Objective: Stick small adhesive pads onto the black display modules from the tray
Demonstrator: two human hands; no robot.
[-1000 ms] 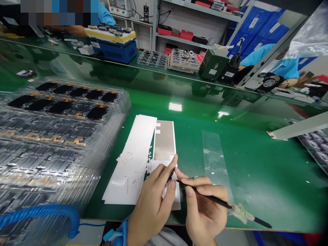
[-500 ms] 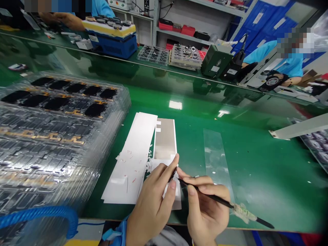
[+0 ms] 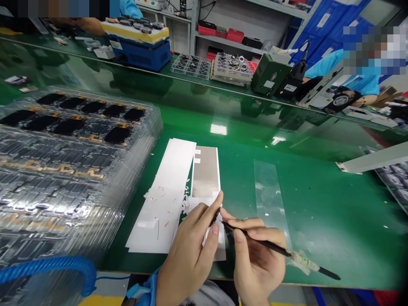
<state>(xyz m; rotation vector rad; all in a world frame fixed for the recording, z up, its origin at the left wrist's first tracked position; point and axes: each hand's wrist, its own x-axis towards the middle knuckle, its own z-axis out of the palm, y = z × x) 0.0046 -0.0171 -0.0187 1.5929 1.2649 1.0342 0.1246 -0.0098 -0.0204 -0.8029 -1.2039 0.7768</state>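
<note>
My left hand (image 3: 188,250) pinches a small dark part between thumb and forefinger, low at the table's front edge. My right hand (image 3: 258,255) grips thin black tweezers (image 3: 280,251), their tip touching that small part at my left fingertips. Tape is wrapped round the tweezers' rear end. Under both hands lies a white backing strip with a grey sheet (image 3: 205,172) on it. A wider white paper sheet (image 3: 162,199) with small red marks lies just to its left.
Stacked clear plastic trays (image 3: 63,170) of black parts with gold flex fill the left. A clear film strip (image 3: 269,195) lies right of the hands. A blue coiled cord (image 3: 47,265) is bottom left. Other workers, a blue machine (image 3: 140,44) and part trays sit across the green table (image 3: 318,204).
Hands stay almost still; the view has tilted slightly, shifting the scene a little upward.
</note>
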